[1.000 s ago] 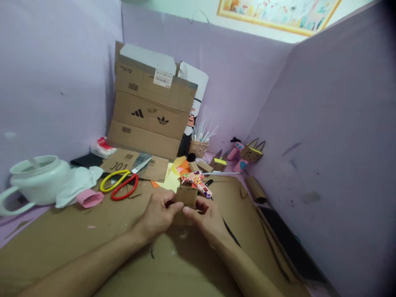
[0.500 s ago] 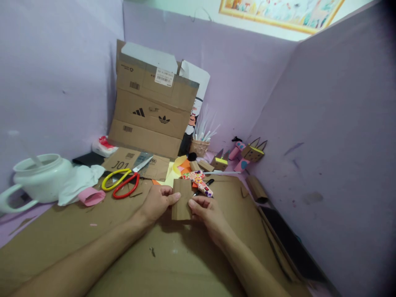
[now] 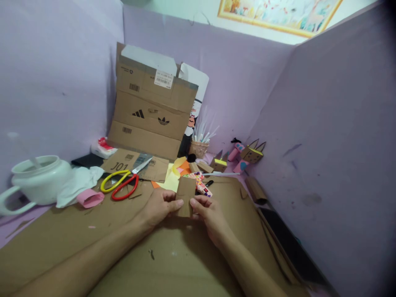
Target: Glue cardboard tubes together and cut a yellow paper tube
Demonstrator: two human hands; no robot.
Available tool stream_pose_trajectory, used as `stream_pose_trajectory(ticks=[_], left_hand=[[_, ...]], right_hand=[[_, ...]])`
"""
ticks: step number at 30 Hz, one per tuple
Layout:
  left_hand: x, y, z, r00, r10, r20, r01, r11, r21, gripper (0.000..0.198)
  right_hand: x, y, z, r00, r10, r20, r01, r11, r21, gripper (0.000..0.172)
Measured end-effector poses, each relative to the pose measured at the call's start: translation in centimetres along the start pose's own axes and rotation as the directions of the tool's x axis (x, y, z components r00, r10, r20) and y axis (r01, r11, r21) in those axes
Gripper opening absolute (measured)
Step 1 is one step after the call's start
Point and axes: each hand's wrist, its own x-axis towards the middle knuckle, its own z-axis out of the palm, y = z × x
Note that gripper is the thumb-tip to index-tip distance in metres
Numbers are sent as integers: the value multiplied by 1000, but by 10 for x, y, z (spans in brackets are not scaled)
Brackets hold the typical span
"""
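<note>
Short of the left hand (image 3: 162, 208) and right hand (image 3: 208, 214), the worktop (image 3: 173, 270) gives passage between the forearms, past a small dark scrap (image 3: 151, 254). Ahead, a patterned piece (image 3: 204, 189) and yellow paper (image 3: 168, 180) obstruct; scissors (image 3: 135, 176) block leftward, a cardboard roll (image 3: 255, 189) and purple wall (image 3: 328, 144) rightward.

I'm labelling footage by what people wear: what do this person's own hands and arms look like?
The left hand and right hand are both ungloved, with no rings, watch or bracelet visible. The left forearm and right forearm show no sleeves within the picture. Fingernail details are too small to tell.
</note>
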Motion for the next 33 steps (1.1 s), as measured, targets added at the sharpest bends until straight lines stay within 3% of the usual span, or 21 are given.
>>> stream_pose_trajectory(ticks=[5,9,15,20,23,29,33], left_hand=[[3,-6,-2,999,-19,-50,15,997,-72,27],[3,-7,-3,999,-41,-21,38,989,-141,28],[3,-6,-2,994,-71,79,89,962,-259,32],[-1,-5,4,976,-56,209,132,919,-371,30],[-5,-8,11,967,-83,243,180,895,-409,24],[-9,-13,15,943,-80,324,225,870,-439,30],[-7,-12,12,949,-50,310,187,882,-432,35]], right_hand=[[-4,-2,4,996,-46,77,52,996,-76,29],[-3,1,5,993,-96,-75,82,983,-163,19],[-7,0,9,970,-196,-147,156,957,-244,13],[-13,0,11,946,-323,-28,292,886,-361,11],[-11,3,10,946,-323,33,314,881,-354,6],[-6,3,9,965,-262,23,260,935,-241,3],[-2,-2,4,928,-329,-177,302,939,-162,7]])
